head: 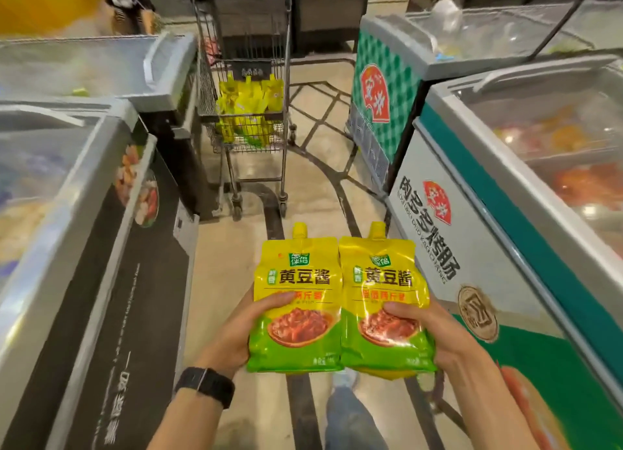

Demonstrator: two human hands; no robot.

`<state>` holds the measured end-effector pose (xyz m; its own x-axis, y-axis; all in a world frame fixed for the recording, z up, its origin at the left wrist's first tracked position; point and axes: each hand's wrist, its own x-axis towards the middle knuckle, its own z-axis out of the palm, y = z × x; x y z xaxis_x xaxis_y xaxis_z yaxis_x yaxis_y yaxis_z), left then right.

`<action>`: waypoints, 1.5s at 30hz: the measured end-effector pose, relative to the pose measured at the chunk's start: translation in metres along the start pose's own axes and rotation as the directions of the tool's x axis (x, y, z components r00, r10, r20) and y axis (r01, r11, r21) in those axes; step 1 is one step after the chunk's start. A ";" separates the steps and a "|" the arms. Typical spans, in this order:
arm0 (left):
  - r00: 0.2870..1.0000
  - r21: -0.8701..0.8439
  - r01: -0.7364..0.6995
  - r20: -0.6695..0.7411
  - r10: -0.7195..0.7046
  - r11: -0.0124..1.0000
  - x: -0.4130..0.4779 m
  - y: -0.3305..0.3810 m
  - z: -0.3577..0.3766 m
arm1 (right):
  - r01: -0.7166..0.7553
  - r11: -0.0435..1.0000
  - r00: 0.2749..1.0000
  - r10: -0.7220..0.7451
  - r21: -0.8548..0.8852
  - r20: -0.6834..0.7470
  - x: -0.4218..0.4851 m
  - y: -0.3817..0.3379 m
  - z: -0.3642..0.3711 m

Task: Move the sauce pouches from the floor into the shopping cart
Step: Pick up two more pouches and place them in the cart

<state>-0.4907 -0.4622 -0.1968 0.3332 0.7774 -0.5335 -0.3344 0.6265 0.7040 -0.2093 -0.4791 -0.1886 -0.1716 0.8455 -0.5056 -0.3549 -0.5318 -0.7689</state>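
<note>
Aisle between chest freezers: one freezer [67, 213] left of the left hand, another freezer [505, 213] right of the right hand, tiled floor [320, 139] ahead and below. Shopping cart [246, 112] stands well ahead of both hands, slightly left of centre, apart from them; yellow pouches in the cart [247, 109] fill its basket, packed upright, count not clear.

Both forearms come up from the bottom edge, angled inward toward each other, palms turned in. Left forearm carries a black watch [205, 385] at the wrist.

Left hand [232, 335] clamps the left pouch [296, 301] from its outer left edge: thumb lies across the front at mid-height, fingers hidden behind. Right hand [435, 335] clamps the right pouch [384, 301] from its outer right edge, thumb across the front the same way, fingers behind. Looks like more yellow packaging under the right pouch at the bottom, cannot tell if it is a second one.

Both pouches upright, spout caps pointing away from the hands toward the cart, printed fronts facing the camera, inner edges touching side by side between the hands. Held in the air above the floor. A jeans leg and shoe [347, 405] show below the pouches.
</note>
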 end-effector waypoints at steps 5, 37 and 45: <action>0.997 -0.021 -0.021 -0.079 0.019 1.000 0.099 0.058 0.027 | -0.011 1.000 0.999 0.012 -0.010 0.044 0.097 -0.084 -0.027; 0.951 -0.092 -0.170 -0.278 0.139 0.981 0.657 0.436 0.036 | -0.110 0.983 0.993 0.103 -0.146 -0.056 0.690 -0.482 -0.073; 0.698 -0.110 -0.421 -0.673 0.244 0.900 0.727 0.480 0.002 | -0.015 0.925 0.964 0.114 -0.380 0.239 0.859 -0.574 -0.004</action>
<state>-0.4070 0.4031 -0.2460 -0.4429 0.7331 -0.5161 -0.5383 0.2430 0.8070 -0.1495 0.5521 -0.1828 -0.4259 0.7661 -0.4814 0.0241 -0.5223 -0.8524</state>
